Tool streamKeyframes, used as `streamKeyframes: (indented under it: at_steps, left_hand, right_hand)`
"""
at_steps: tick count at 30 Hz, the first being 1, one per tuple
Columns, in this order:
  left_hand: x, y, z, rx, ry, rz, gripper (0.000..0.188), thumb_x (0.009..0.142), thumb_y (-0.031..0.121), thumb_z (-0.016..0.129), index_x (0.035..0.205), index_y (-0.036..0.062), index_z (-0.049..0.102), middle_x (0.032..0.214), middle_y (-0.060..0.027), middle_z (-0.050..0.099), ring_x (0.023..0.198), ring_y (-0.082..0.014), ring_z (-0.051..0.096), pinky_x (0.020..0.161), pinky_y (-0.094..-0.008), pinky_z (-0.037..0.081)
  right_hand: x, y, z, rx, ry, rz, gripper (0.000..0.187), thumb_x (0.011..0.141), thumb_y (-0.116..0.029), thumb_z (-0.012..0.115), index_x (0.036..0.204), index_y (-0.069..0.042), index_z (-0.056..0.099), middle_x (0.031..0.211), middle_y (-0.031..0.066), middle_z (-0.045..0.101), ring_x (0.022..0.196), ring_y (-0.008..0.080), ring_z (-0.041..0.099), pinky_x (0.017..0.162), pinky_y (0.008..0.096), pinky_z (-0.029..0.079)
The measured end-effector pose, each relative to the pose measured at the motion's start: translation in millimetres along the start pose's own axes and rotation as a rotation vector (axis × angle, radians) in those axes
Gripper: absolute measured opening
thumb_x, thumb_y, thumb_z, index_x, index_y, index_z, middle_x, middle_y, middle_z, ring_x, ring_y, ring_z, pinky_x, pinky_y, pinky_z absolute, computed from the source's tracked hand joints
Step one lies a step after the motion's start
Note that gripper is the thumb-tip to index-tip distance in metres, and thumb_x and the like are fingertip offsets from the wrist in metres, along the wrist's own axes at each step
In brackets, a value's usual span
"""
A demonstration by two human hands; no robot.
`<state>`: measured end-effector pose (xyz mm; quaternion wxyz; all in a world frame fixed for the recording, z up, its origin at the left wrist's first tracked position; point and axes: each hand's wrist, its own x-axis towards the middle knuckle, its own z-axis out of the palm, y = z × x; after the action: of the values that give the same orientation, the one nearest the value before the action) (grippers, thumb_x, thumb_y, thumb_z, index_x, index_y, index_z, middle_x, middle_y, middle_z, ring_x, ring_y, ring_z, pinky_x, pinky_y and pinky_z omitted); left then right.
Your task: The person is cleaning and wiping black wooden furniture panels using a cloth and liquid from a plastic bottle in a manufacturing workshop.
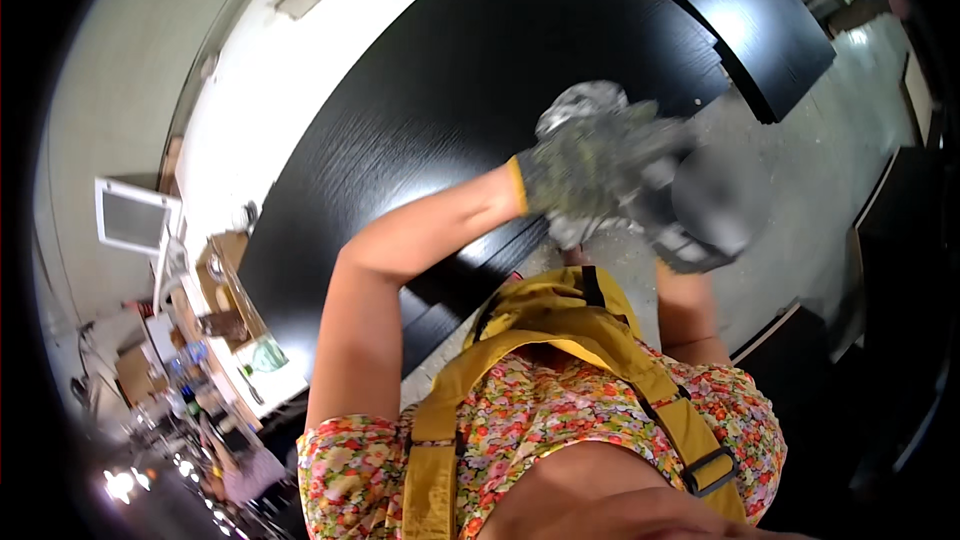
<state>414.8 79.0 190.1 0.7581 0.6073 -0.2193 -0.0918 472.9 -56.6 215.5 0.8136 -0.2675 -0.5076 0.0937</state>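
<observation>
My left hand (585, 165), in a mottled dark grey-green glove with a yellow cuff, is closed on a crumpled silvery-grey sheet (583, 100). Folds of it stick out above and below the glove; whether it is plastic or cloth I cannot tell. Close beside it on the right, my gloved right hand (692, 256) grips a round grey object (722, 200) with a flat, disc-like face. Motion blur smears this object and the fingers of both hands, so its kind is unclear. Both hands are raised in front of me, over the right edge of a large black panel (440, 100).
Another glossy black panel (765, 25) lies at the upper right, past a narrow gap. Dark boards (800, 360) stand at the lower right by the grey concrete floor (800, 165). A cardboard box (232, 285) and clutter sit at the left; a person (250, 475) is farther off.
</observation>
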Motion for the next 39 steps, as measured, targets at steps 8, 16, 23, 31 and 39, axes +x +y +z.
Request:
streamKeyframes:
  at_steps: [8, 16, 23, 31, 39]
  left_hand:
    - [-206, 39, 111, 0.829, 0.744, -0.378, 0.061, 0.089, 0.013, 0.063, 0.146, 0.0093, 0.042, 0.148, -0.0115, 0.044, 0.137, -0.026, 0.042, 0.119, -0.0382, 0.028]
    - [-396, 84, 142, -0.067, 1.522, 0.071, 0.052, 0.099, 0.024, 0.057, 0.142, -0.002, 0.042, 0.102, -0.0036, 0.067, 0.068, -0.0129, 0.059, 0.053, -0.0191, 0.048]
    - [-432, 102, 94, 0.734, 1.861, -0.481, 0.045, 0.1, 0.016, 0.049, 0.141, -0.0038, 0.048, 0.144, -0.0109, 0.052, 0.131, -0.0201, 0.048, 0.112, -0.03, 0.031]
    - [-448, 116, 55, 1.74, 1.169, -0.869, 0.039, 0.102, 0.011, 0.044, 0.137, -0.0063, 0.051, 0.14, -0.0114, 0.055, 0.128, -0.0184, 0.051, 0.112, -0.0283, 0.034]
    - [-497, 112, 32, 0.602, 1.945, -0.363, 0.04, 0.1, 0.011, 0.047, 0.139, 0.002, 0.051, 0.138, -0.0099, 0.056, 0.123, -0.0164, 0.054, 0.105, -0.0266, 0.039]
  right_hand:
    - [51, -13, -106, -0.018, 0.291, 0.485, 0.057, 0.096, -0.023, 0.058, 0.142, 0.007, 0.042, 0.144, 0.0198, 0.047, 0.132, 0.0323, 0.048, 0.111, 0.0456, 0.039]
    - [104, 69, -209, -1.366, -0.095, 0.102, 0.036, 0.095, -0.005, 0.051, 0.125, -0.017, 0.066, 0.138, 0.0155, 0.054, 0.127, 0.0283, 0.053, 0.107, 0.0364, 0.044]
    - [111, 100, -204, -1.308, 0.281, 0.174, 0.04, 0.094, -0.036, 0.063, 0.119, -0.005, 0.066, 0.115, 0.0137, 0.067, 0.1, 0.0282, 0.064, 0.088, 0.0355, 0.049]
    - [48, -12, -131, -0.966, 0.593, 0.52, 0.088, 0.082, -0.038, 0.076, 0.141, 0.014, 0.036, 0.122, 0.0185, 0.062, 0.113, 0.0225, 0.059, 0.106, 0.0344, 0.039]
    - [-47, -87, -173, -0.801, 0.758, 0.661, 0.059, 0.086, -0.034, 0.068, 0.136, -0.004, 0.055, 0.119, 0.0064, 0.061, 0.103, 0.0165, 0.057, 0.086, 0.0286, 0.047]
